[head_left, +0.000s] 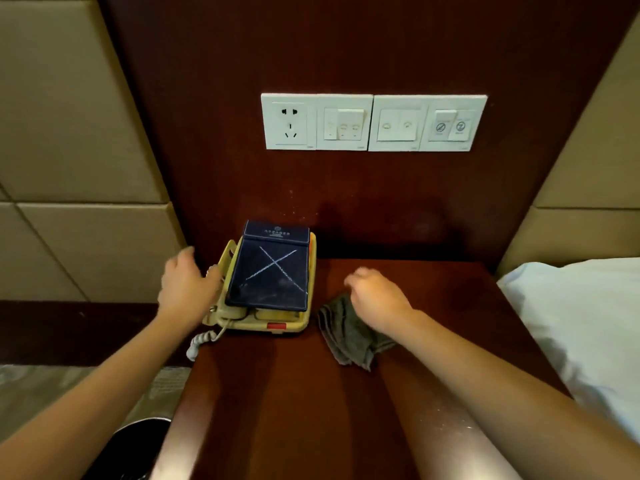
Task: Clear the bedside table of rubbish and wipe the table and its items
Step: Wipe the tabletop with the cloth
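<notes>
- Where the dark wood wall panel (346, 46) rises at the back, it fills most of the view, top to table level.
- Bedside table (277, 393): dark reddish wood, glossy, runs from the wall panel toward the camera; both forearms reach over it.
- Beige padded panels (69, 133) on the left of the wall panel, more on the far right.
- White pillow (571, 323) at the right, just beside the table's right edge.
- White switch plate (374, 123) on the wall panel above the table: a socket at its left end, rocker switches along the rest.
- Dark round bin (138, 448) bottom left, beside the table, only partly seen.
- Cream phone (277, 323) on the table's back left corner, near the wall.
- Dark blue notepad holder (270, 275) lies flat on top of the phone, covering most of it; pale X marked across its cover.
- Grey cloth (346, 337) crumpled on the table, just right of the phone, partly under the right wrist.
- Left hand (187, 282): at the phone's left side, fingers loose and spread, tips at the handset; nothing gripped. Blurred.
- Right hand (377, 296): over the far end of the cloth, fingers bent downward; blurred, cannot tell if it grips the cloth or grips nothing.
- Coiled cord (201, 341) hangs off the phone's front left corner over the table edge.
- Red tab (276, 326) on the phone's front edge.
</notes>
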A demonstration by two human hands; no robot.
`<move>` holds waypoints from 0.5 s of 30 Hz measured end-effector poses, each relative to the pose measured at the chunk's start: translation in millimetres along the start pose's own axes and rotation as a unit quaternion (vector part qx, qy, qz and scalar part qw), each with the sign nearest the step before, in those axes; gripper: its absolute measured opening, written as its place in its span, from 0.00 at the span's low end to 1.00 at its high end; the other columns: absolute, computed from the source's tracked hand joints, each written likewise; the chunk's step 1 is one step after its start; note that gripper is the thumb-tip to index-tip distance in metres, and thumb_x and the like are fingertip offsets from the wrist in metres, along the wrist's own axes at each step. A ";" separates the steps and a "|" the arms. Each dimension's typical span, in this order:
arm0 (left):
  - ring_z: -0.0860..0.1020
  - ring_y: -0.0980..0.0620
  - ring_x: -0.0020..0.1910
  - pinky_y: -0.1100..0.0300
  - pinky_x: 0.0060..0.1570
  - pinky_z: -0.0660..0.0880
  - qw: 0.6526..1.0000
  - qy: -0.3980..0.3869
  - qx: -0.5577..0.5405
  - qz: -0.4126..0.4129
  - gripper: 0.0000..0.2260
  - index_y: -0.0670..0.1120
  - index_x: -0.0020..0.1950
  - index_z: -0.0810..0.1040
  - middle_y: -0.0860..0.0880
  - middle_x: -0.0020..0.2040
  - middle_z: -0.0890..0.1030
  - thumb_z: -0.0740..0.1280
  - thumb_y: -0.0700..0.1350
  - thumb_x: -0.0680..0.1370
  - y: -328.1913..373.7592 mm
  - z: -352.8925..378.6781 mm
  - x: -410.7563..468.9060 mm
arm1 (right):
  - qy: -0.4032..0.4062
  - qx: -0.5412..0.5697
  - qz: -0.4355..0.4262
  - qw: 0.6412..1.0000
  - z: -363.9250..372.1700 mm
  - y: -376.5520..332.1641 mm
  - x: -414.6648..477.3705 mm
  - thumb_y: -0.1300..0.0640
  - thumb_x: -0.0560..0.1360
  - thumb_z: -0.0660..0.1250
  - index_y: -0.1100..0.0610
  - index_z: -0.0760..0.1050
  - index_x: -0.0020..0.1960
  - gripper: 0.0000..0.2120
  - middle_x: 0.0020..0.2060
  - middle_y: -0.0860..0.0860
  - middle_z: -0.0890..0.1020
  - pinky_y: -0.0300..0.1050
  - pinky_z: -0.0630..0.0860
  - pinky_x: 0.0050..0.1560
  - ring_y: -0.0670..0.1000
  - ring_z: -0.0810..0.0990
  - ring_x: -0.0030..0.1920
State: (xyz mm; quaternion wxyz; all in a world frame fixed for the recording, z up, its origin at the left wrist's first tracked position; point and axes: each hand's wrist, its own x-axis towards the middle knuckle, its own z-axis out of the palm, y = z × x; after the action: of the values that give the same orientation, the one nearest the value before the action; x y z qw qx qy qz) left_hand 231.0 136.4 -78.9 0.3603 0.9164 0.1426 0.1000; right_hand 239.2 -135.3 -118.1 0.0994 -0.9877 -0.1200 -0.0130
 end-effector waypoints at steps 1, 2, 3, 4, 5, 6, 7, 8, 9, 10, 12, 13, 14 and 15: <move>0.66 0.41 0.69 0.44 0.67 0.65 0.997 0.052 0.001 0.059 0.25 0.40 0.73 0.62 0.39 0.71 0.66 0.63 0.45 0.78 15.8 6.2 -10.4 | -0.014 -0.023 -0.017 1.000 6.4 3.4 -7.9 0.61 0.80 0.54 0.59 0.68 0.69 0.18 0.65 0.55 0.70 0.51 0.69 0.65 0.57 0.67 0.68; 0.67 0.43 0.68 0.45 0.66 0.66 0.989 0.077 -0.008 0.122 0.22 0.41 0.72 0.64 0.41 0.69 0.68 0.62 0.43 0.78 33.6 14.3 -25.2 | -0.029 -0.031 -0.029 0.999 12.9 5.4 -16.6 0.58 0.81 0.54 0.59 0.65 0.72 0.20 0.69 0.55 0.67 0.51 0.65 0.69 0.57 0.62 0.71; 0.69 0.45 0.67 0.47 0.66 0.67 0.981 0.073 -0.024 0.177 0.21 0.42 0.71 0.66 0.43 0.67 0.70 0.62 0.41 0.78 47.8 25.8 -39.7 | -0.048 -0.029 -0.036 0.998 19.6 6.9 -23.4 0.56 0.82 0.52 0.58 0.60 0.75 0.22 0.74 0.55 0.62 0.50 0.59 0.73 0.57 0.57 0.74; 0.70 0.47 0.66 0.50 0.66 0.68 0.973 0.046 -0.036 0.223 0.19 0.42 0.70 0.68 0.44 0.66 0.71 0.61 0.40 0.78 60.6 40.0 -54.9 | -0.068 -0.022 -0.040 0.997 25.8 7.3 -28.7 0.54 0.83 0.51 0.57 0.55 0.77 0.24 0.76 0.54 0.56 0.50 0.53 0.75 0.55 0.52 0.76; 0.70 0.48 0.65 0.53 0.66 0.67 0.967 0.000 -0.037 0.252 0.19 0.42 0.70 0.68 0.46 0.65 0.72 0.60 0.39 0.79 69.9 59.4 -69.1 | -0.085 -0.016 -0.040 0.995 31.2 8.1 -33.3 0.52 0.83 0.49 0.56 0.51 0.78 0.25 0.77 0.53 0.51 0.50 0.49 0.75 0.54 0.48 0.77; 0.70 0.49 0.66 0.55 0.67 0.66 0.961 -0.054 -0.030 0.268 0.19 0.43 0.70 0.68 0.47 0.66 0.72 0.59 0.39 0.79 76.2 80.3 -81.5 | -0.097 -0.010 -0.037 0.995 35.3 9.1 -37.2 0.50 0.83 0.48 0.55 0.48 0.78 0.26 0.78 0.53 0.48 0.51 0.47 0.76 0.54 0.45 0.77; 0.69 0.50 0.68 0.56 0.69 0.65 0.958 -0.109 -0.022 0.265 0.18 0.44 0.71 0.67 0.48 0.67 0.71 0.58 0.41 0.80 78.2 104.1 -90.1 | -0.107 -0.012 -0.035 0.994 37.6 11.1 -40.2 0.49 0.83 0.48 0.55 0.45 0.78 0.27 0.78 0.52 0.45 0.50 0.45 0.76 0.53 0.43 0.77; 0.67 0.50 0.69 0.56 0.70 0.63 0.956 -0.162 -0.026 0.244 0.18 0.45 0.71 0.67 0.48 0.69 0.70 0.57 0.43 0.81 78.2 125.5 -96.4 | -0.124 -0.025 -0.034 0.991 38.8 14.2 -42.3 0.48 0.82 0.49 0.55 0.43 0.78 0.29 0.78 0.53 0.43 0.50 0.44 0.76 0.53 0.41 0.77; 0.66 0.50 0.71 0.55 0.71 0.61 0.954 -0.213 -0.037 0.208 0.19 0.44 0.72 0.65 0.48 0.70 0.69 0.55 0.46 0.82 75.9 143.7 -100.1 | -0.142 -0.044 -0.033 0.988 39.1 18.0 -43.9 0.48 0.82 0.51 0.56 0.41 0.78 0.31 0.78 0.53 0.41 0.50 0.42 0.76 0.53 0.40 0.77; 0.62 0.49 0.73 0.54 0.73 0.58 0.951 -0.248 -0.042 0.180 0.21 0.44 0.74 0.62 0.48 0.73 0.65 0.54 0.49 0.82 74.2 159.4 -102.2 | -0.156 -0.056 -0.028 0.986 39.6 23.8 -44.7 0.48 0.81 0.53 0.55 0.39 0.78 0.33 0.77 0.53 0.40 0.50 0.41 0.76 0.52 0.38 0.77; 0.52 0.50 0.77 0.54 0.75 0.50 0.949 -0.276 -0.011 0.154 0.26 0.44 0.78 0.53 0.48 0.78 0.53 0.50 0.55 0.82 73.4 180.1 -100.0 | -0.162 -0.070 -0.009 0.984 41.1 35.0 -43.6 0.47 0.80 0.54 0.53 0.36 0.78 0.35 0.77 0.51 0.36 0.52 0.39 0.75 0.51 0.36 0.76; 0.48 0.50 0.77 0.55 0.75 0.47 0.951 -0.273 0.002 0.143 0.27 0.45 0.78 0.50 0.48 0.78 0.48 0.48 0.56 0.82 75.4 187.1 -95.8 | -0.161 -0.083 -0.003 0.984 42.6 39.8 -40.8 0.46 0.80 0.53 0.51 0.35 0.77 0.35 0.76 0.51 0.35 0.53 0.37 0.75 0.51 0.34 0.76; 0.46 0.51 0.77 0.55 0.75 0.46 0.955 -0.266 0.009 0.129 0.27 0.45 0.78 0.47 0.48 0.78 0.46 0.46 0.57 0.82 79.3 191.0 -89.9 | -0.160 -0.102 0.002 0.982 43.5 42.5 -36.3 0.45 0.80 0.53 0.51 0.35 0.77 0.35 0.76 0.51 0.33 0.56 0.36 0.74 0.51 0.33 0.75; 0.46 0.51 0.77 0.54 0.74 0.46 0.959 -0.261 0.015 0.112 0.27 0.46 0.78 0.46 0.48 0.78 0.45 0.44 0.57 0.82 84.2 196.6 -81.6 | -0.162 -0.121 0.007 0.979 44.5 45.4 -29.2 0.45 0.80 0.53 0.51 0.34 0.77 0.36 0.75 0.51 0.32 0.59 0.34 0.73 0.52 0.31 0.75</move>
State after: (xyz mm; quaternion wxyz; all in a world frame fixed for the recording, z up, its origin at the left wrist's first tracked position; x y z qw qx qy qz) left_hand 226.5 -74.0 -169.1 0.3577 0.9261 -0.0581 -0.1052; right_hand 221.9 -176.4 -171.9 -0.0414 -0.9823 -0.1249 0.1334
